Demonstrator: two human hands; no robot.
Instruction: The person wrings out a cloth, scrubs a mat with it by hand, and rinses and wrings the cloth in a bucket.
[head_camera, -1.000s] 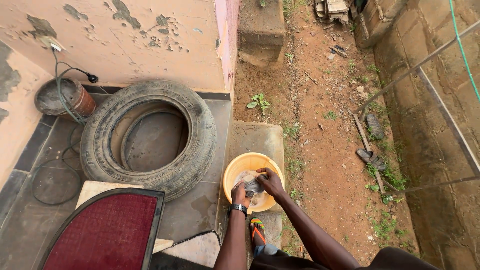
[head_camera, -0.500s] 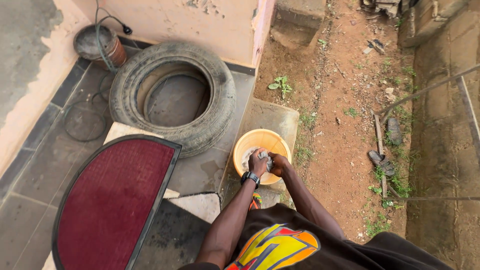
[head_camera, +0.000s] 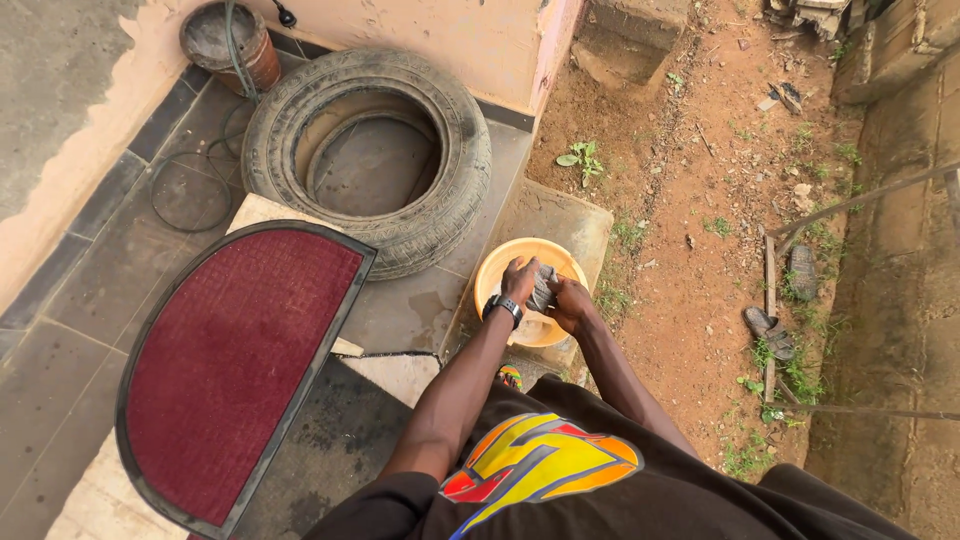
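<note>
- Grey cloth (head_camera: 542, 287) is bunched over the yellow basin (head_camera: 500, 268) (long axis running left hand to right).
- Left hand (head_camera: 518, 281) grip and right hand (head_camera: 570, 301) grip both clench the cloth's ends.
- Basin sits on a concrete slab (head_camera: 560, 215) beside the tyre (head_camera: 440, 190).

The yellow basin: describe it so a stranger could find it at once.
Start at the big tyre lying flat by the wall. Just right of it, a concrete slab borders the red dirt. The yellow basin sits there, the only round bright-yellow thing, under both hands.

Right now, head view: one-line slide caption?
Both hands, left and right, wring a grey cloth over a yellow basin beside a tyre.
</note>
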